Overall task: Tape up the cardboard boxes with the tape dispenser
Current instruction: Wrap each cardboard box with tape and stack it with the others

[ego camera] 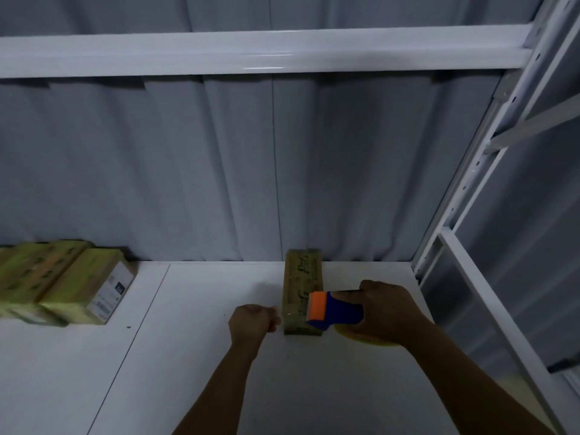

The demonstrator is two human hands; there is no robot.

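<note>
1 head view, facing forward and down, near white shelf (194, 356)

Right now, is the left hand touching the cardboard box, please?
Cannot tell: in the head view the left hand is a blurred fist right beside the cardboard box, with no clear contact or gap.

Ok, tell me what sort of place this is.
Probably a storeroom or packing area: white metal shelving with slotted uprights, stacked cardboard boxes on the white shelf, and a tape dispenser in the right hand.
</note>
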